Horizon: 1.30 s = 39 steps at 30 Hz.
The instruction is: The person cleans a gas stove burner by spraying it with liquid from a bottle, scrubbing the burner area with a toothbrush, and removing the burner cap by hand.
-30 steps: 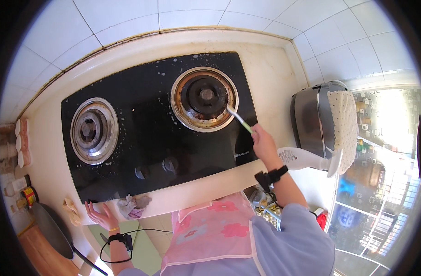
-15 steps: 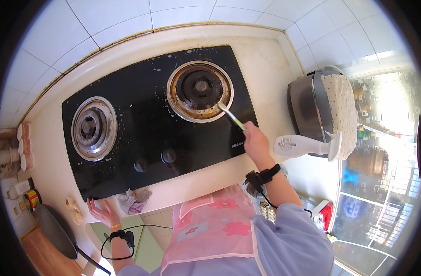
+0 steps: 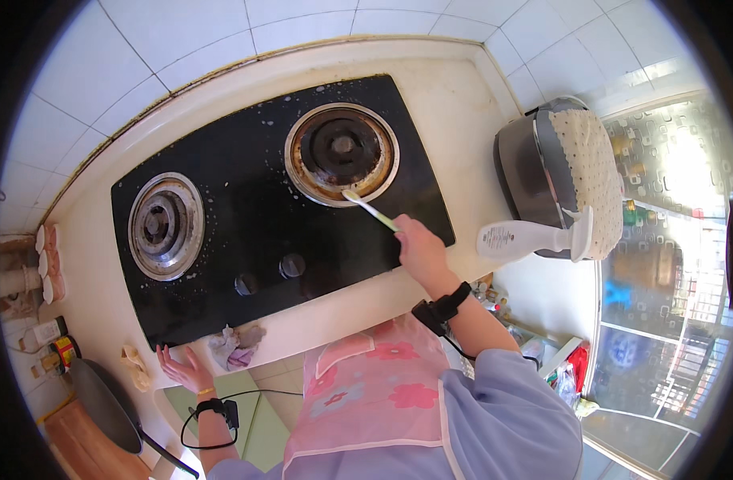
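Two burners sit in the black glass hob [image 3: 254, 216] that fills the upper centre of the single head view: a cleaner left burner [image 3: 160, 226] at centre left and a rust-stained right burner [image 3: 342, 152] at upper centre, with two knobs [image 3: 269, 274] below and between them. The right hand [image 3: 416, 250], right of centre, is clenched around the handle of a pale green toothbrush [image 3: 369, 208], whose head touches the lower rim of the right burner's ring. The left hand [image 3: 182, 370], at lower left, lies flat with its fingers released and spread on the front edge of the cream counter [image 3: 462, 128], just beside a crumpled rag [image 3: 234, 349]. A white spray bottle [image 3: 534, 236] lies on its side at centre right, near the right hand and against a grey cooker [image 3: 542, 172] with a knitted cover. A dark pan [image 3: 102, 404] shows at lower left. White droplets speckle the glass around both burners. Judged risks: the brush head, pressed at a shallow angle on the curved ring, could skid off onto the wet glass; scrubbing could flick more droplets across the hob; a backward sweep of the right forearm could knock the bottle, since it lies close behind the wrist; the knobs lie near the brushing path and could be nudged.
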Tool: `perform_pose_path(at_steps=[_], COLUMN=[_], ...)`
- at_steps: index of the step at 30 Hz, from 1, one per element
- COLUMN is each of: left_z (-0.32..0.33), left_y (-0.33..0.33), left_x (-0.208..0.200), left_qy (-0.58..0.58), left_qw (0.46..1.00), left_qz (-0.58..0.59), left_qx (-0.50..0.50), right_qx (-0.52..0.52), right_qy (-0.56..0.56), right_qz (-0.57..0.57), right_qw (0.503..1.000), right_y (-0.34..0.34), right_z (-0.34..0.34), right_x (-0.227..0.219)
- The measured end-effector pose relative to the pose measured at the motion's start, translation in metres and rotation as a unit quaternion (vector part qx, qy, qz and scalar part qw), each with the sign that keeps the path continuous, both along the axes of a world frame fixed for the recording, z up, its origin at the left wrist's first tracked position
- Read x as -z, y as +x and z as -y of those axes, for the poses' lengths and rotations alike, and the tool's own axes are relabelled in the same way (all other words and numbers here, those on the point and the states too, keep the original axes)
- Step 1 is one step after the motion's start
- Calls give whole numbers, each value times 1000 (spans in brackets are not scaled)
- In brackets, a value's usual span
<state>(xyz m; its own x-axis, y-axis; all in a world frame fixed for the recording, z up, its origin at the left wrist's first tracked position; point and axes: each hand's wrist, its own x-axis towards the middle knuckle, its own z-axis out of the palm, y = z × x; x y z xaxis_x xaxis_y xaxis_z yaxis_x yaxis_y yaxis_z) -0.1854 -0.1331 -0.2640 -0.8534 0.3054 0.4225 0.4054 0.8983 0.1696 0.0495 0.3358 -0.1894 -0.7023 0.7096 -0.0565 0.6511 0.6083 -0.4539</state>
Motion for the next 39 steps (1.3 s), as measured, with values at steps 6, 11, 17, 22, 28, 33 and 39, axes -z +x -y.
perform_pose_path(at_steps=[6,11,17,22,28,33,39], left_z=[5,-4,2,2,2,4,3], left_y=[0,2,1,0,-1,0,1], left_x=[2,-2,1,2,4,4,3], left_qy=[-2,6,-14,-24,-18,-22,-15], left_qw=[1000,1000,1000,999,1000,999,1000], left_qz=[0,4,5,2,0,-8,-6], left_qx=[-3,5,-12,-29,-23,-23,-25], right_qx=[-7,46,-6,-49,47,-4,13], right_qy=[78,55,35,34,82,-29,54], right_qz=[-12,29,-19,-35,-16,-29,-36], right_qw=[997,997,999,998,995,999,998], right_y=[-4,14,12,6,19,10,13], right_z=[-23,-45,-18,-32,-72,-39,-68], right_x=[1,-5,-3,-1,-5,-10,6])
